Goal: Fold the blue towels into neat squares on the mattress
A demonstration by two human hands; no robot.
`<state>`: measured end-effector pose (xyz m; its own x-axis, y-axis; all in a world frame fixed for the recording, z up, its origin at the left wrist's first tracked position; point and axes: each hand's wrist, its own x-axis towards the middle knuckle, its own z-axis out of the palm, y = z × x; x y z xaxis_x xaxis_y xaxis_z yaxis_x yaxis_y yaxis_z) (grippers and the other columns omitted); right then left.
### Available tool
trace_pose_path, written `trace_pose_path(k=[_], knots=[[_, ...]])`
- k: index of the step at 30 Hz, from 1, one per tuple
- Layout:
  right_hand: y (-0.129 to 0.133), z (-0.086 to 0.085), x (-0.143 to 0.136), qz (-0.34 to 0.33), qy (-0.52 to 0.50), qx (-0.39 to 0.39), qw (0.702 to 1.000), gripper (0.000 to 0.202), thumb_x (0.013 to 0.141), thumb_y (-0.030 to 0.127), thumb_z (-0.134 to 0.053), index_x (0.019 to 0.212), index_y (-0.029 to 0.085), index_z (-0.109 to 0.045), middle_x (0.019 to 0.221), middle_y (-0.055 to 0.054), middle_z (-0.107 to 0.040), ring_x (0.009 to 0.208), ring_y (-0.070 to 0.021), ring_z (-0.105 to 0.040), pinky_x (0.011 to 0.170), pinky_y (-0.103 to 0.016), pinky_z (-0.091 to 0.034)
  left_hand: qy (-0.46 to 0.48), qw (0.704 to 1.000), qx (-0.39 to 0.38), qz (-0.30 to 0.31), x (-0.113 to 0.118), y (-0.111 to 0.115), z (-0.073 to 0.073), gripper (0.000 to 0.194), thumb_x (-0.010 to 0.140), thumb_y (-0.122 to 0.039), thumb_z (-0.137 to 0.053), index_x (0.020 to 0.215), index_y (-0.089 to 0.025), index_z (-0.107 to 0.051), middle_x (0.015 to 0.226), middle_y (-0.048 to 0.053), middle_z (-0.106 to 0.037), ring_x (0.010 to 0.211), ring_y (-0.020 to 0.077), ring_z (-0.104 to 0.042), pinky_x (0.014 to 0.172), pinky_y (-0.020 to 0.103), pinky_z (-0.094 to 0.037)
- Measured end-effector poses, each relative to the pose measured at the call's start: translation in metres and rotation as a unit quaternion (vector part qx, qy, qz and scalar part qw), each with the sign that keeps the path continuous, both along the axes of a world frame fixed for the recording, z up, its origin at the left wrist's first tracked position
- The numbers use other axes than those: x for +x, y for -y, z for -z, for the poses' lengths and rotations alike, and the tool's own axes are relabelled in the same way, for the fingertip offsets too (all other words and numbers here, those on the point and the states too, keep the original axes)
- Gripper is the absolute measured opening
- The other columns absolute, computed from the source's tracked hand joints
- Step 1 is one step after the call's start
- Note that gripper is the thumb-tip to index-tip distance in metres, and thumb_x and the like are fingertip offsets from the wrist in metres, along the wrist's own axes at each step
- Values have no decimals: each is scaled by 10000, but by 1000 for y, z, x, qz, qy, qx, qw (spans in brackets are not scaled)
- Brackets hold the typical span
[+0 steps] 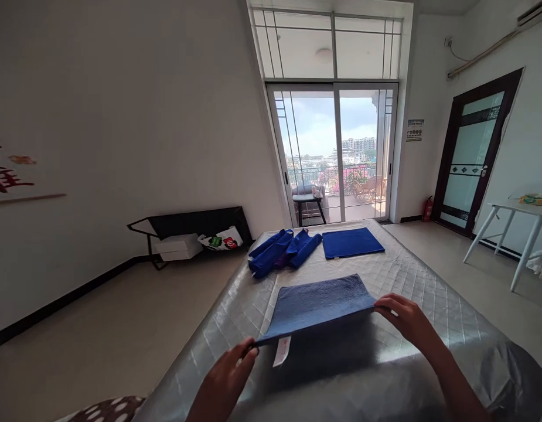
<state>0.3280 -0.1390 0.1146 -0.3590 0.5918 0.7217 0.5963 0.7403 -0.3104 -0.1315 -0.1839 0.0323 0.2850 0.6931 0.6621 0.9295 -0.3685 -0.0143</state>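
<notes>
The left hand and the right hand are above the near part of the mattress, well apart. The fingers of each are closed in a pinch, with hardly any opening, on a near corner of a grey-blue cloth. The cloth lies between the hands and reaches away from them toward the mattress's far end. Its long axis runs across the mattress, slanting a little, with the left corner nearer the wearer than the right one. The two hands share the near edge, so neither is clearly closer to the cloth. That edge is raised over a dark shadow on the mattress; whether the far edge touches the cover cannot be told. A white tag hangs from the near edge, close to the left fingers.

At the far left of the mattress are bunched blue fabric pieces, and beside them, at its far right, a flat blue cloth. Beyond the mattress stands a sliding glass door.

The underside of the grey-blue cloth is hidden, the right thumb is hard to make out, and the tag's print is too small to read. A brown spotted item left of the mattress is cut off by the bottom border.
</notes>
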Motion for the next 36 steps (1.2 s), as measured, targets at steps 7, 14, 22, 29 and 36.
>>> trace_pose_path(k=[7, 14, 22, 29, 36], knots=[[31, -38, 21, 19, -17, 78, 997, 227, 1043, 362, -519, 1049, 253, -718, 906, -25, -769, 783, -148, -745, 690, -244, -619, -27, 999, 12, 23, 14, 24, -55, 320, 1025, -332, -400, 1110, -295, -706, 1138, 63, -749, 985, 202, -727, 887, 324, -601], [52, -84, 54, 51, 7, 137, 989, 194, 1029, 327, -546, 1113, 277, -713, 952, -27, -776, 817, -159, -750, 739, -255, -627, -37, 978, 192, 74, 52, 27, -150, 210, 991, -283, -489, 927, -290, -689, 917, 11, -749, 813, 183, -696, 754, 329, -561], [56, -147, 93, 55, 85, 143, 985, 212, 1035, 337, -524, 1128, 327, -715, 1109, -15, -758, 887, -148, -746, 768, -236, -605, -17, 964, 222, 144, 84, 5, -243, 201, 939, -293, -565, 798, -250, -702, 832, -45, -735, 783, 141, -643, 839, 334, -527], [-4, -134, 104, 71, 98, 5, 993, 304, 1009, 338, -479, 1067, 264, -768, 1077, -57, -771, 769, -168, -736, 704, -283, -610, 57, 975, -114, 184, 94, -84, -222, 264, 866, -446, -604, 814, -270, -794, 890, 30, -780, 850, 203, -692, 816, 328, -566], [-152, -152, 102, 180, 161, -110, 964, 280, 873, 164, -542, 952, 230, -803, 981, -30, -790, 754, -173, -715, 727, -277, -548, 7, 947, -279, 160, 134, -241, -234, 288, 832, -408, -585, 848, -228, -810, 950, 38, -799, 851, 208, -701, 829, 307, -539]])
